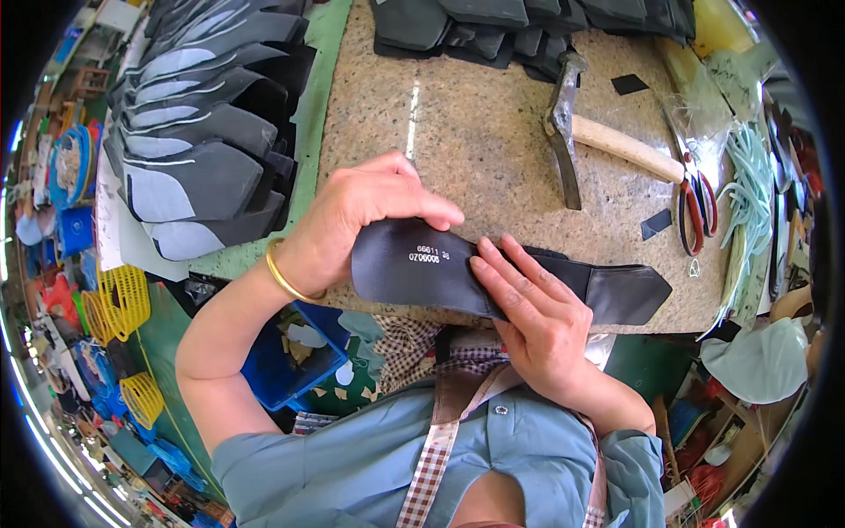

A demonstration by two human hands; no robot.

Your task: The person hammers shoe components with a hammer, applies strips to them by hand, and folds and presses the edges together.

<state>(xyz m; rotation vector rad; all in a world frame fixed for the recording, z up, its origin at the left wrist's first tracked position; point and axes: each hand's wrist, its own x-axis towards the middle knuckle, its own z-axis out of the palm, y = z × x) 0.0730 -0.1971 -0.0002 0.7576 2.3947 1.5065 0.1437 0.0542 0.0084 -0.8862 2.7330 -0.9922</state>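
A long black leather shoe-upper piece (pixel 387 280) lies along the near edge of the stone-topped table, with white printed marks on its left part. At its left end, my left hand (pixel 374 195) grips it, thumb stretched along the far edge and the other fingers mostly hidden. My right hand (pixel 539 315) lies on the middle of the piece, its fingers straight and flat against the leather. Past that hand, the folded right end reaches over the tabletop. The right thumb is out of sight.
A wooden-handled hammer (pixel 629 150) and red-handled scissors (pixel 694 211) rest at the right, near pale cords (pixel 746 189). Overlapping black pieces (pixel 198 180) line the left side; more dark pieces (pixel 493 13) lie at the back. A blue bin (pixel 290 370) stands below the table.
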